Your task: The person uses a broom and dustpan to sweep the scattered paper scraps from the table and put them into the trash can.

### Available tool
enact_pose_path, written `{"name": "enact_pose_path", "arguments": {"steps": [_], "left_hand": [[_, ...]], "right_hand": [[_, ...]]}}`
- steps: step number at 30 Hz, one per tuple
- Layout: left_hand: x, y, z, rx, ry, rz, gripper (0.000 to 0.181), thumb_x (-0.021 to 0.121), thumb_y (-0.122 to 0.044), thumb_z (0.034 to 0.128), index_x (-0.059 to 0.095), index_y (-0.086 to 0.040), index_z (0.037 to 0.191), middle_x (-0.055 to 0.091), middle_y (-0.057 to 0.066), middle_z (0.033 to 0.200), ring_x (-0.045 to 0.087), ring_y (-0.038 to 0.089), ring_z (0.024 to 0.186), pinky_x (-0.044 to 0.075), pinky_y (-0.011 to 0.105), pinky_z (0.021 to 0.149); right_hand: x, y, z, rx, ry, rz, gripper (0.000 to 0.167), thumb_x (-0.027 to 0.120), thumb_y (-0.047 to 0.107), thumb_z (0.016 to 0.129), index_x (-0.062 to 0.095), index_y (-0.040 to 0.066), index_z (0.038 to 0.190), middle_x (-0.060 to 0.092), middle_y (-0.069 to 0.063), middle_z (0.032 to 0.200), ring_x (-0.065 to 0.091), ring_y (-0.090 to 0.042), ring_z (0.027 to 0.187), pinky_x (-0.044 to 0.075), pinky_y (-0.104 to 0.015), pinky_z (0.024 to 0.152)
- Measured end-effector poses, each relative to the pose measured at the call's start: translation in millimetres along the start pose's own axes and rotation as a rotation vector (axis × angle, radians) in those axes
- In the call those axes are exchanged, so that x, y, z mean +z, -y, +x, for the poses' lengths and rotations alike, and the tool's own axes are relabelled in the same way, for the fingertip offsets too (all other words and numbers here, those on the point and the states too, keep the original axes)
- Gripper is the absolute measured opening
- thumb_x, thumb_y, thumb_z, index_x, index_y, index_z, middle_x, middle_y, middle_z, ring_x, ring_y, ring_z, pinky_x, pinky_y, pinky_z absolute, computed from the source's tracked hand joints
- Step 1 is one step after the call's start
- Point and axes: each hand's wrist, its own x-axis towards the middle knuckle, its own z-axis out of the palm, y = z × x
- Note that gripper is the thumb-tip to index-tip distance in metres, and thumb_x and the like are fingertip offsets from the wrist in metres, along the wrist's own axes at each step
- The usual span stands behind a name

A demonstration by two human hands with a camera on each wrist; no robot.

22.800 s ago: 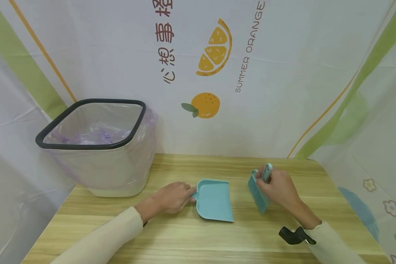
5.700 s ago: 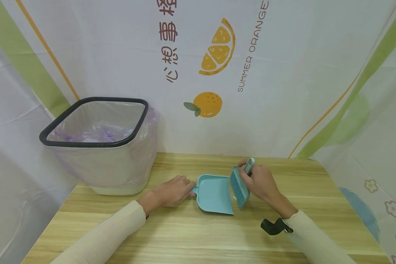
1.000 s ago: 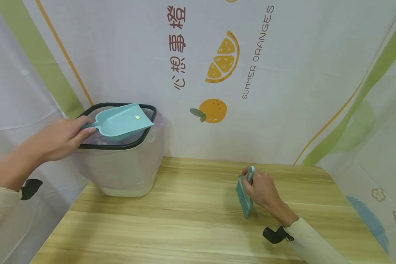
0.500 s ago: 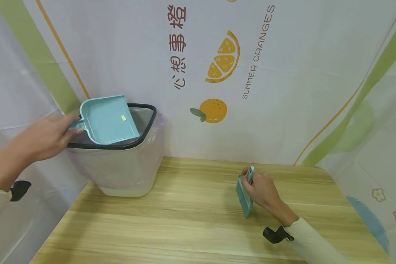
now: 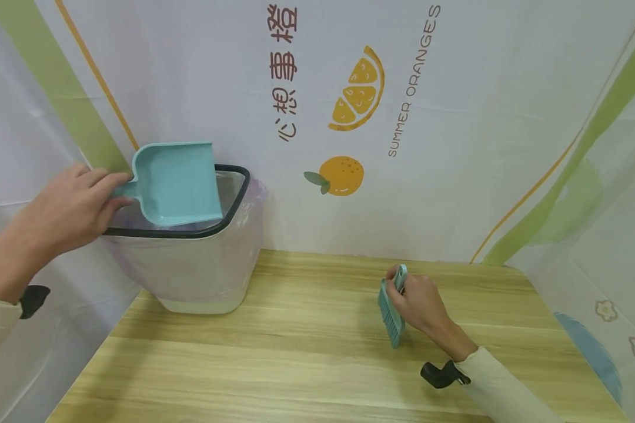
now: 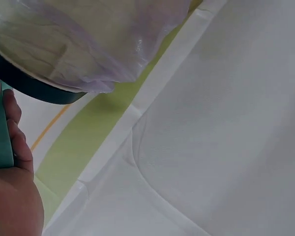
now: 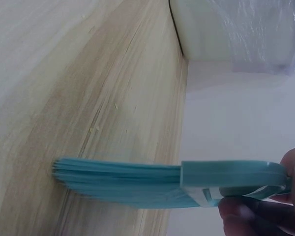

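Observation:
At the left, my left hand (image 5: 66, 205) grips the handle of a light blue dustpan (image 5: 177, 182). The dustpan is held above the mouth of a white bin (image 5: 201, 276), tilted with its tray facing me, and nothing shows in it. My right hand (image 5: 422, 299) holds a matching blue hand brush (image 5: 390, 317) by its handle. In the right wrist view the bristles (image 7: 118, 182) touch the tabletop. The left wrist view shows fingers (image 6: 19, 142) curled round the handle, beside the bin's dark rim (image 6: 34, 88).
The bin has a black rim (image 5: 164, 234) and a translucent purple liner (image 5: 254, 194), and stands at the back left of the wooden table (image 5: 275, 364). Tiny pale crumbs (image 7: 95, 130) lie on the wood near the brush. A printed white curtain (image 5: 455, 147) hangs behind.
The dustpan has come off the table to above the bin. It has tilted and risen slightly since half a second ago, and the pale yellow piece in it is gone. The brush stays still.

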Motion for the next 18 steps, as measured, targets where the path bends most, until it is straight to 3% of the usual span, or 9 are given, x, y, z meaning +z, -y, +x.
{"name": "enact_pose_path", "arguments": {"steps": [3, 6, 8, 11, 18], "left_hand": [[-3.8, -2.4, -0.4, -0.097, 0.072, -0.024, 0.089, 0.027, -0.062, 0.1173, 0.064, 0.019, 0.115, 0.068, 0.034, 0.093, 0.06, 0.051, 0.075, 0.046, 0.063, 0.072], [-7.7, -5.7, 0.7, -0.204, 0.161, -0.052, 0.061, 0.045, -0.04, 0.1203, 0.064, 0.018, 0.12, 0.07, 0.036, 0.103, 0.063, 0.058, 0.089, 0.048, 0.068, 0.082], [-9.3, -7.9, 2.6, -0.258, 0.211, -0.066, 0.039, 0.059, -0.02, 0.1146, 0.064, 0.017, 0.123, 0.071, 0.037, 0.109, 0.064, 0.06, 0.098, 0.048, 0.07, 0.087], [-11.1, -10.7, 6.4, -0.3, 0.259, -0.073, 0.03, 0.067, -0.007, 0.1055, 0.064, 0.017, 0.124, 0.071, 0.038, 0.114, 0.064, 0.06, 0.105, 0.047, 0.071, 0.09], [-16.6, -14.1, 11.7, -0.345, 0.305, -0.083, 0.029, 0.062, -0.008, 0.1083, 0.063, 0.017, 0.124, 0.069, 0.04, 0.118, 0.061, 0.061, 0.111, 0.045, 0.07, 0.097]], "right_hand": [[0, 1, 0.4, 0.005, 0.003, -0.002, 0.015, 0.062, 0.009, 0.107, 0.076, 0.002, 0.107, 0.041, 0.016, 0.053, 0.025, 0.003, 0.046, 0.027, -0.025, 0.045], [-1, 2, 0.7, 0.01, 0.005, -0.002, 0.015, 0.062, 0.009, 0.107, 0.076, 0.001, 0.106, 0.04, 0.016, 0.052, 0.024, 0.002, 0.046, 0.026, -0.025, 0.045], [-1, 2, 0.8, 0.011, 0.006, -0.002, 0.015, 0.062, 0.009, 0.107, 0.075, 0.001, 0.106, 0.039, 0.016, 0.052, 0.023, 0.002, 0.046, 0.026, -0.025, 0.045], [-1, 2, 0.9, 0.006, 0.005, -0.009, 0.015, 0.062, 0.009, 0.107, 0.075, 0.001, 0.106, 0.04, 0.016, 0.052, 0.024, 0.002, 0.046, 0.026, -0.025, 0.045], [-1, 2, -0.4, 0.002, 0.001, -0.015, 0.015, 0.063, 0.009, 0.106, 0.075, 0.002, 0.105, 0.041, 0.016, 0.053, 0.026, 0.001, 0.046, 0.027, -0.025, 0.045]]}}
